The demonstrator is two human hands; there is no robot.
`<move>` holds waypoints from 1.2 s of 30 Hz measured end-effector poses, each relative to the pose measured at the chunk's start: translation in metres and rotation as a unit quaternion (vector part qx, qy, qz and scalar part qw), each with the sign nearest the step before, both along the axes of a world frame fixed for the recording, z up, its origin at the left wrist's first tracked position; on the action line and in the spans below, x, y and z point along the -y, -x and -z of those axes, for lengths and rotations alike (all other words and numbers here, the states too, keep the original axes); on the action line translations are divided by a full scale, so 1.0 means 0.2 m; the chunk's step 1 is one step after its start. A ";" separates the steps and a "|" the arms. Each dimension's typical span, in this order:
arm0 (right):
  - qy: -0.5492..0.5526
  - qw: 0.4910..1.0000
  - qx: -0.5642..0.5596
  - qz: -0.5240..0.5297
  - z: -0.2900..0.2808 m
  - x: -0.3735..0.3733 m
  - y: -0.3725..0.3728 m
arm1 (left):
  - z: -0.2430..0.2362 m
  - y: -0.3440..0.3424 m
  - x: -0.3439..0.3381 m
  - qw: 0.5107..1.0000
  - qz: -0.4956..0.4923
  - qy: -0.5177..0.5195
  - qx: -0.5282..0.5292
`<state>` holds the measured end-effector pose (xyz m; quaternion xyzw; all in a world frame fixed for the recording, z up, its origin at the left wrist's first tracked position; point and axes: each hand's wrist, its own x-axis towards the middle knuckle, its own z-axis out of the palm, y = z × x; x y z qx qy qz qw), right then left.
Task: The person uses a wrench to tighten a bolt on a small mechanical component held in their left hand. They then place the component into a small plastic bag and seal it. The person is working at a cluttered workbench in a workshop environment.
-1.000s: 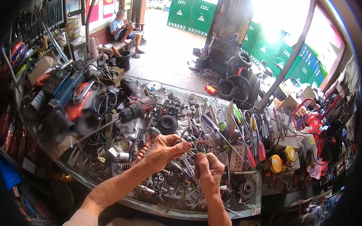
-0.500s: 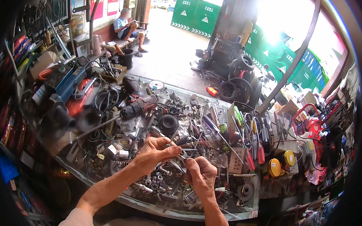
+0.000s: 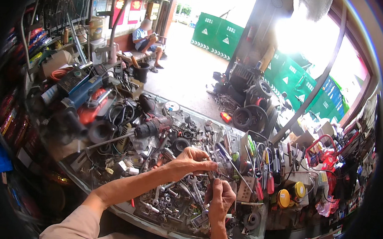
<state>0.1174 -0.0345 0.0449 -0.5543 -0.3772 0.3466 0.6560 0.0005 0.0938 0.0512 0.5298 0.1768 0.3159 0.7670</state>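
Over a cluttered glass-topped bench [image 3: 71,174], my left hand [image 3: 192,161] has thumb and fingers closed on a small metal piece [image 3: 213,173], partly hidden by the fingers. Just below and to its right, my right hand [image 3: 220,196] is closed at the lower part of the same metal piece, thumb upward. Around them lie loose nuts, bolts and sockets, several wrenches [image 3: 195,187] and a screwdriver with a long shaft [image 3: 236,163]. A red-and-black cordless drill [image 3: 151,126] rests beyond my left hand, near a round black part [image 3: 181,144].
Power tools [image 3: 80,92] crowd the left. Pliers and red-handled tools [image 3: 269,181], two yellow tins [image 3: 283,198] and bags fill the right. Tyres [image 3: 246,117] stand beyond the bench. A person [image 3: 143,40] sits on a bench by the wall, near a black bucket [image 3: 140,71].
The view has shifted, so the scene sits lower and further right. My left hand has moved rightward, its forearm now flatter. Both hands stay closed on the small piece.
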 end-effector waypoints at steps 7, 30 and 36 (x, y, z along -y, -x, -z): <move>-0.030 0.999 0.022 0.004 0.02 0.00 0.02 | -0.06 0.04 0.00 0.999 0.027 -0.026 -0.026; 0.019 0.990 0.012 -0.137 0.03 0.04 0.10 | 0.18 0.31 0.20 0.981 -0.017 0.185 0.061; 0.018 0.987 0.125 -0.096 0.09 0.01 0.10 | 0.22 0.36 0.22 0.967 -0.021 0.221 0.125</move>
